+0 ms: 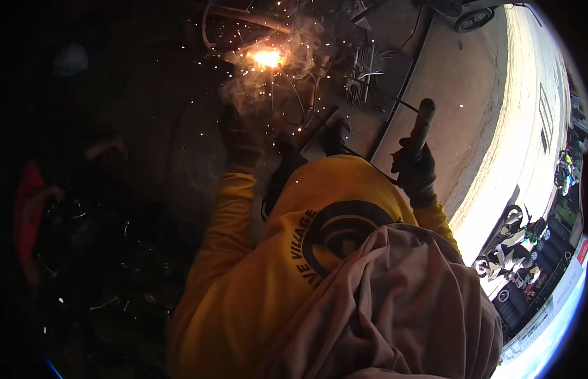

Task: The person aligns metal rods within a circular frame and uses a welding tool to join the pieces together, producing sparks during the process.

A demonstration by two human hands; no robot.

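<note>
The yellow top takes up most of the lower view, nearer the body than both grips. A brown cloth lies in folds over it, behind the right grip. A dim figure in red is well to the left of the left grip. Metal tubing stands ahead of the left grip, partly lost in smoke and darkness. The dark-gloved left grip is near the smoke; I cannot tell whether it is closed on anything. The dark-gloved right grip is wrapped round a thick handle, from which a thin rod points forward and leftward. Ahead and left of the right grip burns a glowing spot, scattering sparks. The step in hand appears to be welding; the next move probably calls for a steady rod, fed evenly at the glowing spot, with the left grip clear of the heat.
</note>
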